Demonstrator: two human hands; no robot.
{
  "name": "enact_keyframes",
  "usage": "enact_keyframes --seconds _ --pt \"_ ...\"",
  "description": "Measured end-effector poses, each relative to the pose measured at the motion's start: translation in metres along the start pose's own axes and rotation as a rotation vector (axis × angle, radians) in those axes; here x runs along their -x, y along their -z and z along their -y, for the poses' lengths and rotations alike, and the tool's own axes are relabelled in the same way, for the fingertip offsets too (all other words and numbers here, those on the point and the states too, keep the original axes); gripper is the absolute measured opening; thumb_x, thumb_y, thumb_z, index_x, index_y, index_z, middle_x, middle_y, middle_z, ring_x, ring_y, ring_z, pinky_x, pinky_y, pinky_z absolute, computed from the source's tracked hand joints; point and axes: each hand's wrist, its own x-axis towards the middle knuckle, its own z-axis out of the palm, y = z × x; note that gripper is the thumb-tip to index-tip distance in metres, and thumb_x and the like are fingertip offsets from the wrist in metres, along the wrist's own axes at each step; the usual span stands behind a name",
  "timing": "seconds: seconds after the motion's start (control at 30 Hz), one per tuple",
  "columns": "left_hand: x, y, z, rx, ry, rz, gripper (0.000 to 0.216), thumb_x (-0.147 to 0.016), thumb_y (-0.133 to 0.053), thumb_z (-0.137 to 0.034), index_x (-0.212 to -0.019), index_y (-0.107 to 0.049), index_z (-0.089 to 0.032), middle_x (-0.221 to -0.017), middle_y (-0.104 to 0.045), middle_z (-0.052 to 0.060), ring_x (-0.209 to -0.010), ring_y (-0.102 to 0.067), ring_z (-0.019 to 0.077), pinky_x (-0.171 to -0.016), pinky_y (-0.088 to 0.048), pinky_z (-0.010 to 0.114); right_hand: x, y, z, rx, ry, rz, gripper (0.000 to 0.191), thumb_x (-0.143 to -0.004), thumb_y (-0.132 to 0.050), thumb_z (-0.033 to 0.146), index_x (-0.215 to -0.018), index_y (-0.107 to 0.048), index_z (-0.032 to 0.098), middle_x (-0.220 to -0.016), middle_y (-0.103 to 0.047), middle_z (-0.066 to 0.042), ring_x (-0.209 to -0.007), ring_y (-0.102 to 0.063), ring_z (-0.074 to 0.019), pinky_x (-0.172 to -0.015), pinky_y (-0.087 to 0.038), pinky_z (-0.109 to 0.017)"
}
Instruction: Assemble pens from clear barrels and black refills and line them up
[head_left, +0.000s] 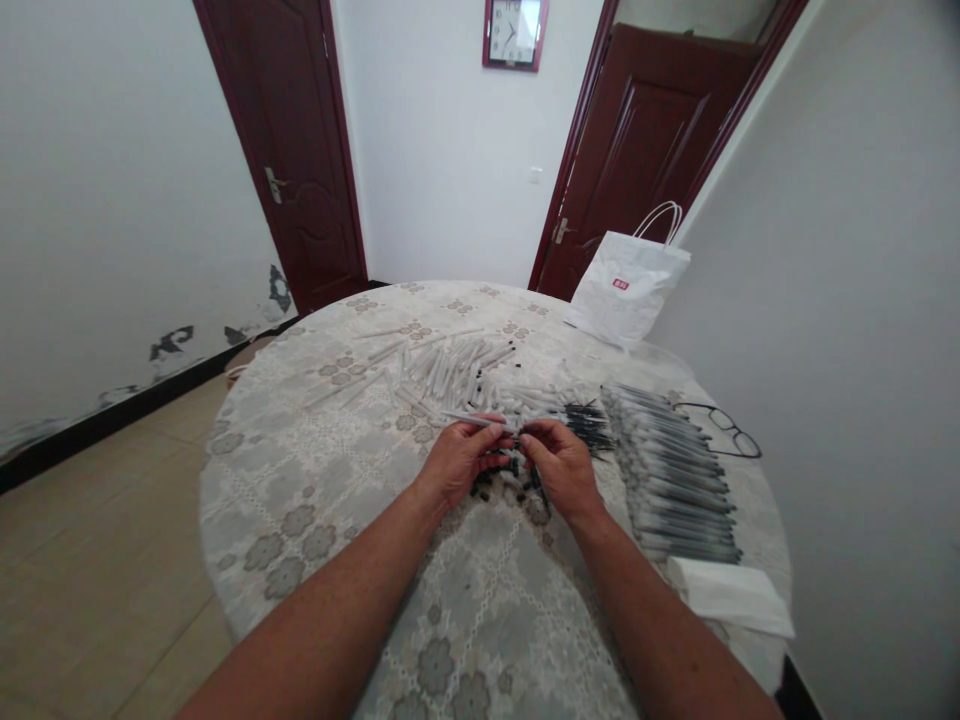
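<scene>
My left hand (459, 458) is closed around a slim white pen barrel (459, 415), which points out to the left over the fingers. Close to the barrel's right end, the fingertips of my right hand (564, 465) are pinched together; what they grip is too small to make out. Below and between both hands lie small black pen parts (484, 492). A heap of loose white pen barrels (450, 368) spreads just beyond the hands. Thin black refills (589, 428) lie bunched beside my right hand.
Rows of pens with dark ends (675, 475) are stacked on the right of the round table, whose cloth (300, 480) is patterned. Eyeglasses (726, 428) and a folded white packet (727, 595) lie near them. A white paper bag (628, 285) stands at the back right.
</scene>
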Motion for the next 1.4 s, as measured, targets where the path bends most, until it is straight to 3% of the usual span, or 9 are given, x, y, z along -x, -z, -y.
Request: enact_keyframes --seconds 0.4,0.6,0.8,1.03,1.13,1.23,1.4 --pt "0.000 -0.001 0.000 -0.041 -0.003 -0.027 0.032 -0.075 -0.081 -0.030 -0.101 -0.069 -0.013 -0.092 -0.073 0.011 -0.080 -0.071 0.0192 -0.065 -0.060 0.029 0.002 0.001 -0.002 0.116 0.047 -0.014 0.022 -0.083 -0.068 0.038 -0.096 -0.067 0.021 -0.083 -0.070 -0.002 -0.067 -0.062 -0.0162 -0.059 -0.051 -0.027" --pt "0.001 -0.002 -0.001 -0.053 0.005 -0.022 0.031 -0.077 -0.079 -0.030 -0.100 -0.069 -0.013 -0.093 -0.073 0.011 -0.082 -0.071 0.0198 -0.065 -0.060 0.029 0.005 0.001 0.002 0.209 0.146 -0.033 0.020 -0.085 -0.067 0.035 -0.097 -0.068 0.021 -0.089 -0.071 -0.003 -0.080 -0.065 -0.0178 -0.075 -0.051 -0.029" --pt "0.001 -0.002 -0.002 -0.064 0.001 -0.021 0.030 -0.076 -0.080 -0.030 -0.098 -0.070 -0.013 -0.091 -0.073 0.012 -0.080 -0.071 0.0198 -0.066 -0.060 0.030 0.004 0.003 0.003 0.238 0.079 0.002 0.027 -0.088 -0.063 0.045 -0.097 -0.069 0.020 -0.079 -0.070 -0.002 -0.068 -0.062 -0.0172 -0.064 -0.048 -0.027" --pt "0.001 -0.001 0.000 -0.089 0.017 0.004 0.028 -0.076 -0.080 -0.028 -0.098 -0.070 -0.013 -0.090 -0.073 0.011 -0.077 -0.070 0.0178 -0.066 -0.060 0.029 0.006 0.005 0.003 0.326 0.053 0.083 0.043 -0.098 -0.043 0.052 -0.074 -0.061 0.021 -0.063 -0.061 0.000 -0.058 -0.056 -0.0156 -0.054 -0.041 -0.026" --pt "0.001 -0.002 0.000 -0.088 -0.005 -0.026 0.028 -0.076 -0.080 -0.029 -0.097 -0.070 -0.013 -0.090 -0.073 0.011 -0.077 -0.070 0.0184 -0.065 -0.060 0.029 0.007 0.005 0.004 0.305 0.060 0.080 0.036 -0.098 -0.042 0.050 -0.088 -0.061 0.021 -0.070 -0.064 0.000 -0.057 -0.056 -0.0151 -0.056 -0.042 -0.026" --pt "0.001 -0.002 -0.001 -0.088 -0.016 -0.048 0.029 -0.075 -0.080 -0.030 -0.097 -0.070 -0.013 -0.089 -0.073 0.011 -0.078 -0.071 0.0189 -0.065 -0.060 0.029 0.008 0.005 0.005 0.319 0.116 0.050 0.027 -0.094 -0.053 0.046 -0.105 -0.058 0.022 -0.082 -0.067 -0.001 -0.065 -0.059 -0.0159 -0.061 -0.045 -0.026" --pt "0.003 -0.002 -0.001 -0.087 0.009 0.002 0.029 -0.075 -0.080 -0.029 -0.098 -0.070 -0.013 -0.089 -0.073 0.010 -0.076 -0.071 0.0175 -0.065 -0.059 0.028 0.009 0.005 0.008 0.386 0.138 0.097 0.020 -0.097 -0.049 0.041 -0.096 -0.057 0.023 -0.073 -0.062 0.002 -0.065 -0.058 -0.0151 -0.064 -0.042 -0.026"
